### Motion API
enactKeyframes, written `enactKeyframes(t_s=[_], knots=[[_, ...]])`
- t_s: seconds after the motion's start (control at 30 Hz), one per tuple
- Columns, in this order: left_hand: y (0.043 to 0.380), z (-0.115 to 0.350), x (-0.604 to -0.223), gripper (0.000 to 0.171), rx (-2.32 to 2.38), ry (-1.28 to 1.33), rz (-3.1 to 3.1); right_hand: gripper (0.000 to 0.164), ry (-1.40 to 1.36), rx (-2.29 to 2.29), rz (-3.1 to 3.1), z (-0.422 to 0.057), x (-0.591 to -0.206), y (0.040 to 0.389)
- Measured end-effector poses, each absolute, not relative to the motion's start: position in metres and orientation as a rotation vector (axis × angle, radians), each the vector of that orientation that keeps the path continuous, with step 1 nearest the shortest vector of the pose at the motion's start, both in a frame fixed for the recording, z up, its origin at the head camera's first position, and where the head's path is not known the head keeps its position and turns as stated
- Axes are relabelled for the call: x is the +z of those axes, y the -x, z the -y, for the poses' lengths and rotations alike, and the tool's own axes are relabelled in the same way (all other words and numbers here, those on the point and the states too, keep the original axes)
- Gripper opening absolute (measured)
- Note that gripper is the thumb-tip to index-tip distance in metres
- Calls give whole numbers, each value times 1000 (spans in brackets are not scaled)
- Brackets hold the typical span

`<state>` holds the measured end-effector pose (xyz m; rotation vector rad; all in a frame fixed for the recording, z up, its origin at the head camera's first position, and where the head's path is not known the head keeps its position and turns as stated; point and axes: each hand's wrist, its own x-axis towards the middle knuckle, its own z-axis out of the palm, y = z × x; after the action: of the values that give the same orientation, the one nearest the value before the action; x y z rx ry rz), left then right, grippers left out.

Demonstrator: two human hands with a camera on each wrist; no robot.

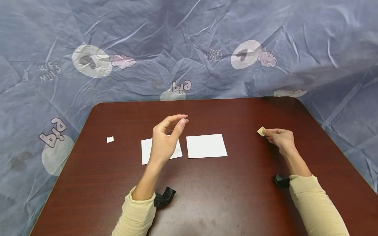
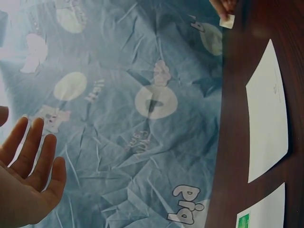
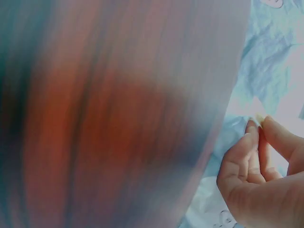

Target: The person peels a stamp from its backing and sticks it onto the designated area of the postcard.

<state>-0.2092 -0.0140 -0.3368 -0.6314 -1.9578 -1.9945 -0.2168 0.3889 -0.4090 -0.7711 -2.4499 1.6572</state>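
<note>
My right hand pinches a small cream-coloured square piece between thumb and fingers over the right side of the table. The left wrist view catches this square near the top right, while only a pale edge of it shows in the right wrist view. With fingers loosely bent and holding nothing, my left hand hovers over the left white card and hides part of it. Beside that lies another white card. In the left wrist view, the lower card carries a green patch.
Far to the left on the dark wooden table lies a small white square. A wrinkled blue printed cloth hangs behind the table and around its sides. Black wrist devices sit by both sleeves.
</note>
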Motion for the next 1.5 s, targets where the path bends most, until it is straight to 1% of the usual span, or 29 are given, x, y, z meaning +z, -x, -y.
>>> enactKeyframes(t_s=[0.13,0.17,0.27,0.4,0.67,0.97,1.1,1.3,1.4,1.5], knots=[[210,14,-338,21,-1978,647,1997,7,689,1857,2216,-375,-402,217],[210,14,-338,21,-1973,649,2007,5,671,1918,2153,-370,-399,217],[209,14,-340,21,-1968,651,2035,7,603,2099,1980,-351,-388,217],[209,13,-342,21,-1968,653,2055,7,494,2219,1906,-318,-370,217],[207,9,-346,20,-1963,639,2132,6,245,2236,1961,-251,-345,214],[209,1,-353,26,-1949,646,2231,8,81,2279,2020,-193,-333,200],[210,1,-353,26,-1960,604,2240,9,15,2330,2010,-173,-331,195],[209,5,-351,17,-1896,533,2193,11,-40,2420,2007,-156,-329,192],[209,7,-348,16,-1901,488,2158,12,-28,2424,2028,-150,-326,194],[209,9,-345,16,-1970,455,2114,7,-40,2363,2074,-145,-325,196]])
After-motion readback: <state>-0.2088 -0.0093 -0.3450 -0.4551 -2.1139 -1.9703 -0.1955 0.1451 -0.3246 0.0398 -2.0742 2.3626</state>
